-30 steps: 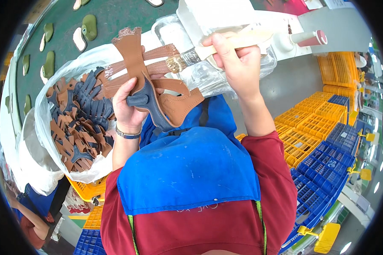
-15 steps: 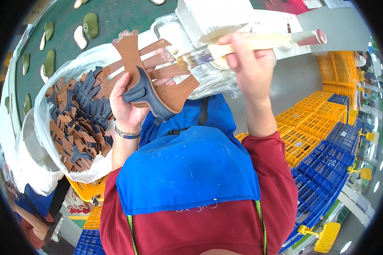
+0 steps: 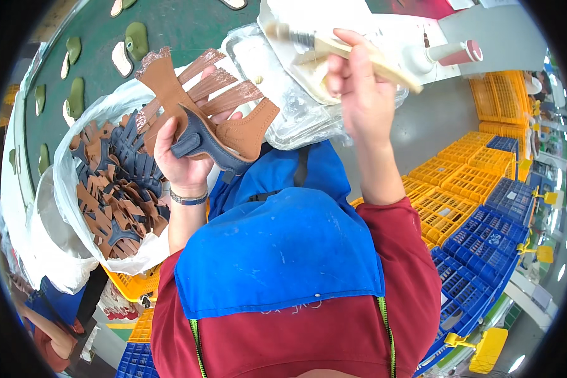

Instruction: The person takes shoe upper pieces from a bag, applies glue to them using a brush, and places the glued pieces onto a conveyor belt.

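Observation:
My left hand (image 3: 184, 165) is closed around a sandal upper (image 3: 198, 126), brown with a dark blue strap section. Its several strap ends fan out away from me and look shiny and wet. In my right hand (image 3: 365, 94) is a paintbrush (image 3: 387, 68), gripped by its pale handle. The bristles point left, over a white container (image 3: 315, 25) at the back, and are blurred. Just left of the sandal upper, a plastic-lined bag (image 3: 63, 164) holds a heap of similar brown and blue uppers (image 3: 123, 183).
Green soles (image 3: 135, 41) and pale insoles lie on the green conveyor belt (image 3: 101, 69) at the far left. A plastic-covered tray (image 3: 290, 116) sits ahead. A white cylinder (image 3: 447, 53) with a dark pink end lies right of it. Yellow crates (image 3: 450, 179) and blue crates (image 3: 469, 258) line the right.
My right hand has swung the paintbrush off the straps, up over the white container. My left hand has shifted slightly left with the sandal upper.

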A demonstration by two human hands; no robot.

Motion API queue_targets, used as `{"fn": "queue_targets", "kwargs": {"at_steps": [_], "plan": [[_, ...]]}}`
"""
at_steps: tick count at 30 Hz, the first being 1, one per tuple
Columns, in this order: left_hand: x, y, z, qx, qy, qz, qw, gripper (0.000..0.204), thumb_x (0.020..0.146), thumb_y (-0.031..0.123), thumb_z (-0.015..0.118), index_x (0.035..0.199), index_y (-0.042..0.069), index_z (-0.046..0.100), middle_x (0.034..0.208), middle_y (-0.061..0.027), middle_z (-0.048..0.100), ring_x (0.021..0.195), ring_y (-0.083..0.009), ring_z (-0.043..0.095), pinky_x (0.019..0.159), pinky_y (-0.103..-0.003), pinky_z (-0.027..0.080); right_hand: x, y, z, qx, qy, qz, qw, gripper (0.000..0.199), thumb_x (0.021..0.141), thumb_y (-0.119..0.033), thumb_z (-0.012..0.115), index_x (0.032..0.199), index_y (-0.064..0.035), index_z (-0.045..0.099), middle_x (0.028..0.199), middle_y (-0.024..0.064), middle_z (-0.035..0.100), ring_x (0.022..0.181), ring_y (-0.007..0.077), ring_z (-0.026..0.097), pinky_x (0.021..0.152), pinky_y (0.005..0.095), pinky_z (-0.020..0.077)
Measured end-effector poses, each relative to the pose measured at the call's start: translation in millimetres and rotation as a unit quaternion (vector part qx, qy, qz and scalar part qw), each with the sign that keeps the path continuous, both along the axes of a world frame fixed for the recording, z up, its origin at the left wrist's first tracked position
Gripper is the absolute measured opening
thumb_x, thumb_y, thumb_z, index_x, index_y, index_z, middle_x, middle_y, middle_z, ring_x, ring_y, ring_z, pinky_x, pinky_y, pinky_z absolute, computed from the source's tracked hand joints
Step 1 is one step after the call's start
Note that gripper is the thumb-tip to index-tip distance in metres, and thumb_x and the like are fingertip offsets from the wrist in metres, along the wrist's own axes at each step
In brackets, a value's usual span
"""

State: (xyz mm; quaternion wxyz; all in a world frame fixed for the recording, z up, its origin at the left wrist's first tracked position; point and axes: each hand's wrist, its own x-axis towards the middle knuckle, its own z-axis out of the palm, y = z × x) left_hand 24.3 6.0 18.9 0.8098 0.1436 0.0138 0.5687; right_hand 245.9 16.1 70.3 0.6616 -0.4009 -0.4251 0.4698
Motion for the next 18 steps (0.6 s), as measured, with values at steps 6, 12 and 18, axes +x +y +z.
{"fn": "queue_targets", "kwargs": {"at_steps": [6, 12, 18], "plan": [[9.4, 8.5, 17.5, -0.092, 0.072, 0.057, 0.992, 0.053, 0.084, 0.030, 0.035, 0.126, -0.002, 0.025, 0.128, -0.0196, 0.031, 0.114, -0.0432, 0.030, 0.095, -0.055, 0.023, -45.1, -4.6, -37.3, 0.043, -0.059, 0.059, 0.996, 0.025, 0.074, -0.005, 0.060, 0.097, -0.0011, 0.051, 0.083, 0.0032, 0.049, 0.072, 0.0080, 0.049, 0.063, 0.0194, 0.0422], [4.9, -1.1, 4.9, -0.159, -0.068, -0.089, 0.981, 0.086, 0.070, 0.056, 0.054, 0.130, 0.005, 0.018, 0.134, -0.0152, 0.022, 0.123, -0.0346, 0.020, 0.100, -0.049, 0.017, -53.3, 11.0, -42.2, 0.085, -0.037, -0.014, 0.996, 0.021, 0.071, 0.002, 0.059, 0.089, -0.0037, 0.052, 0.078, 0.0032, 0.049, 0.074, 0.0106, 0.048, 0.064, 0.0220, 0.0413], [18.1, 0.6, -2.6, -0.122, 0.230, 0.078, 0.962, 0.048, 0.080, 0.010, 0.053, 0.121, 0.007, 0.029, 0.118, -0.0123, 0.041, 0.103, -0.0242, 0.048, 0.084, -0.038, 0.044, -67.8, 2.6, -38.5, 0.193, -0.239, -0.096, 0.947, 0.019, 0.068, 0.002, 0.061, 0.086, -0.0051, 0.056, 0.078, 0.0073, 0.050, 0.078, 0.0181, 0.049, 0.068, 0.0272, 0.0408]]}}
